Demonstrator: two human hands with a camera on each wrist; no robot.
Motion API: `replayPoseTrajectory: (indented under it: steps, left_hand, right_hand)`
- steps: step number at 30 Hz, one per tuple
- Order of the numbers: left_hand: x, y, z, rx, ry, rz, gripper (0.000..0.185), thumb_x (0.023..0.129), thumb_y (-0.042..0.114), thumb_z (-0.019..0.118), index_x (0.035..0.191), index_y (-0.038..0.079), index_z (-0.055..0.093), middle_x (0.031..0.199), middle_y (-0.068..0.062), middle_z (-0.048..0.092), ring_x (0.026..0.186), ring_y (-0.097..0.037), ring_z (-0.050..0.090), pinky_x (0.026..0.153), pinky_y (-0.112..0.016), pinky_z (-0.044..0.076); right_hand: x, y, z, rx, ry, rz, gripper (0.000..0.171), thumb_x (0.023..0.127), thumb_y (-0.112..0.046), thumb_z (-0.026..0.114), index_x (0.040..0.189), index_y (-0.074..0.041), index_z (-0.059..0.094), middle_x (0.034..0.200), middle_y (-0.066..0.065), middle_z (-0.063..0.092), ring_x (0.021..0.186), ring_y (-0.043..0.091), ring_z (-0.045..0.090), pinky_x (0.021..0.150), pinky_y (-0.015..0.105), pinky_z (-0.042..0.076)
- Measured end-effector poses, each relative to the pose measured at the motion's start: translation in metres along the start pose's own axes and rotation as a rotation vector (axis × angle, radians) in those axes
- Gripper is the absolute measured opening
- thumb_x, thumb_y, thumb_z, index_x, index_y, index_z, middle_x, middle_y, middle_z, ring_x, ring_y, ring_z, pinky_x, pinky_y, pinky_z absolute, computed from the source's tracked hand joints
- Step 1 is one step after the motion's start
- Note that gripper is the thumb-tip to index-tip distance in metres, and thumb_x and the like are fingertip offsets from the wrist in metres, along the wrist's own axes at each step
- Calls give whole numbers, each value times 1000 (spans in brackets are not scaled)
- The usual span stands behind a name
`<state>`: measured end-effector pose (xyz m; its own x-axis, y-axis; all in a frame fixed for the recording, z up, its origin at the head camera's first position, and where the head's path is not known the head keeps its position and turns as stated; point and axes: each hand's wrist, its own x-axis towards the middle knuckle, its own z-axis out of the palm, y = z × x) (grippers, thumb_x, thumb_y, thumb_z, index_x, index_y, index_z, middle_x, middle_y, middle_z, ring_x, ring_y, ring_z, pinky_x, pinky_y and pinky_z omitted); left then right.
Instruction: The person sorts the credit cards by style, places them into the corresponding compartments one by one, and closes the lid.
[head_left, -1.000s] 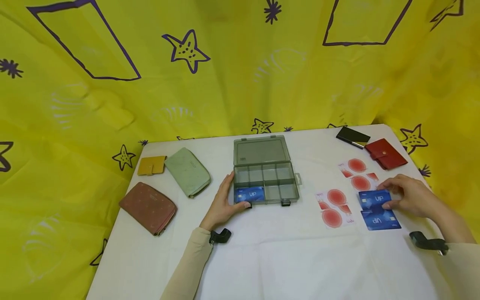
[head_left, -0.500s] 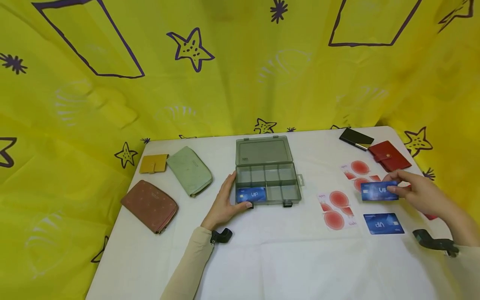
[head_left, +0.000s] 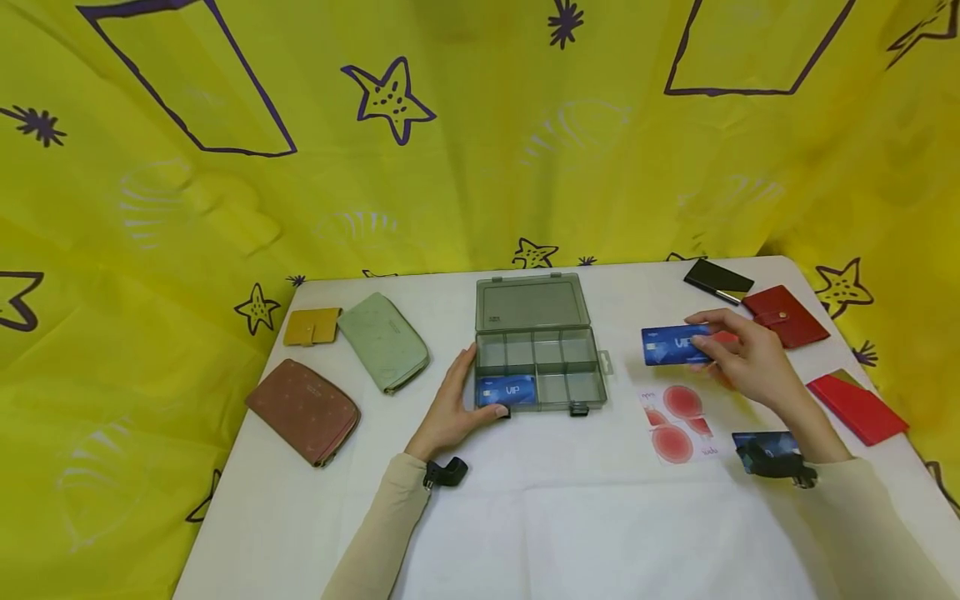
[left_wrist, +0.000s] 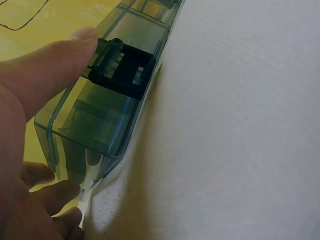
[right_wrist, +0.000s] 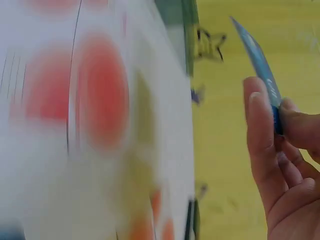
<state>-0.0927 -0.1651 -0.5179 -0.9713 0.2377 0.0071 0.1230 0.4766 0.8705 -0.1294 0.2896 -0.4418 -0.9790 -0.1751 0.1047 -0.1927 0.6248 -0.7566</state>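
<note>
Right of the organizer box (head_left: 536, 327) your left hand (head_left: 452, 412) gripped, your right hand (head_left: 746, 360) pinched a VIP card (head_left: 665, 345), best kept level.

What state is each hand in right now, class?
Left hand: open, touching the divided box.
Right hand: closed, pinching a blue VIP card.

Right hand (head_left: 753, 362) pinches a blue VIP card (head_left: 666, 345) above a white table (head_left: 585, 517).
Left hand (head_left: 450, 408) holds an open compartment box (head_left: 534, 348) containing another VIP card (head_left: 507, 390).
</note>
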Motion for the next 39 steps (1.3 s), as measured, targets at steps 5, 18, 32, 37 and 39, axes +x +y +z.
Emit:
replayPoseTrajectory:
  steps: [5, 18, 32, 37, 39]
  left_hand:
    - [0, 1, 0, 0, -5, -8, 113, 87, 34, 90, 172, 21, 17, 178, -15, 16, 166, -34, 12, 132, -61, 15]
    - [-1, 2, -1, -3, -7, -11, 113, 87, 35, 90, 172, 22, 17, 178, -16, 16, 165, -37, 12, 131, -64, 17]
    - [3, 2, -3, 5, -18, 1, 113, 88, 35, 89, 173, 22, 15, 178, -17, 14, 165, -39, 14, 130, -65, 18]
    - [2, 1, -2, 9, -15, -4, 114, 87, 35, 90, 172, 21, 16, 178, -17, 15, 165, -38, 13, 131, -64, 18]
    - [1, 0, -2, 15, -12, -11, 114, 86, 34, 91, 172, 22, 16, 178, -16, 15, 165, -36, 13, 131, -62, 17]
  right_hand:
    - [13, -22, 37, 313, -147, -14, 42, 102, -7, 71, 142, 1, 62, 130, 4, 65, 84, 12, 79, 76, 19, 63]
    - [36, -71, 132, 333, -328, -199, 65, 78, -6, 94, 138, 0, 68, 96, 11, 72, 73, 12, 62, 66, 18, 56]
    - [37, -88, 163, 14, -292, -383, 66, 77, -24, 97, 135, -9, 72, 139, 18, 60, 130, 42, 56, 109, 67, 45]
    - [32, -78, 146, 26, -273, -391, 69, 77, -18, 97, 139, -7, 68, 140, 18, 60, 129, 42, 59, 105, 64, 52]
    - [28, -69, 132, 25, -252, -381, 65, 76, -15, 97, 135, -7, 71, 136, 15, 64, 125, 38, 62, 101, 58, 55]
